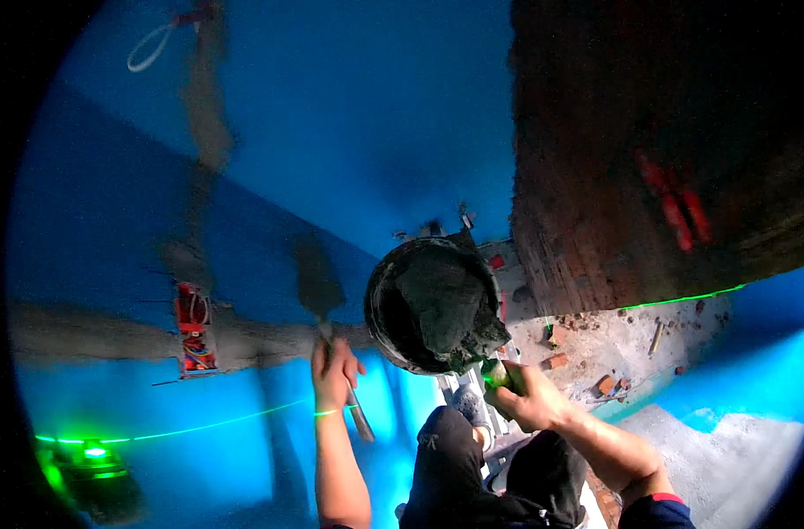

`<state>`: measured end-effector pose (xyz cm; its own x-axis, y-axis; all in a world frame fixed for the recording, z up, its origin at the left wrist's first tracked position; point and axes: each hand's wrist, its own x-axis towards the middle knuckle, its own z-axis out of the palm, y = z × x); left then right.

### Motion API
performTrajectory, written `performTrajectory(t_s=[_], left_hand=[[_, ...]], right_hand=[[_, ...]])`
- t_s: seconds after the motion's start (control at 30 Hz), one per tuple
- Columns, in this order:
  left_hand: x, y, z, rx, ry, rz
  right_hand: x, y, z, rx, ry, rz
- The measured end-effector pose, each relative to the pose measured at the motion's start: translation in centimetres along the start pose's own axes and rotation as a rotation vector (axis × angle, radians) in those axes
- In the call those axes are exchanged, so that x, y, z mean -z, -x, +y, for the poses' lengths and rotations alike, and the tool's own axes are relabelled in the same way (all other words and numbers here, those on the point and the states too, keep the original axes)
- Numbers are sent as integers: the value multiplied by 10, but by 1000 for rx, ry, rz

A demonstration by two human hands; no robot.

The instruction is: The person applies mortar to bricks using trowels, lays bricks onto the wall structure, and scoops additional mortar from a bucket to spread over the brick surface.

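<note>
My left hand is closed around the handle of a trowel. Its dark, leaf-shaped blade points up against the wall, left of a black bucket. Dark grey wet mortar fills the middle of the bucket's opening. At the bucket's lower right, my right hand grips a short tool handle lit by a green spot. That tool's head lies against the mortar and cannot be told apart from it.
A red electrical box with wires sits in a grey patched channel across the blue-lit wall. At lower left a laser level glows green. A ladder stands below me. Brick pieces lie on the floor beyond; a dark panel fills the upper right.
</note>
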<state>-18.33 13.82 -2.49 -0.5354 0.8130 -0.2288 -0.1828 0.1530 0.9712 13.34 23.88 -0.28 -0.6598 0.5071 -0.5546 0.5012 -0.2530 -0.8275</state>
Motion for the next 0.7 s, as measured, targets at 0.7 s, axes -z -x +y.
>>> performTrajectory(t_s=[0.7], left_hand=[[-141, 231, 312, 641, 448, -616]], right_hand=[[-8, 245, -184, 395, 442, 781]])
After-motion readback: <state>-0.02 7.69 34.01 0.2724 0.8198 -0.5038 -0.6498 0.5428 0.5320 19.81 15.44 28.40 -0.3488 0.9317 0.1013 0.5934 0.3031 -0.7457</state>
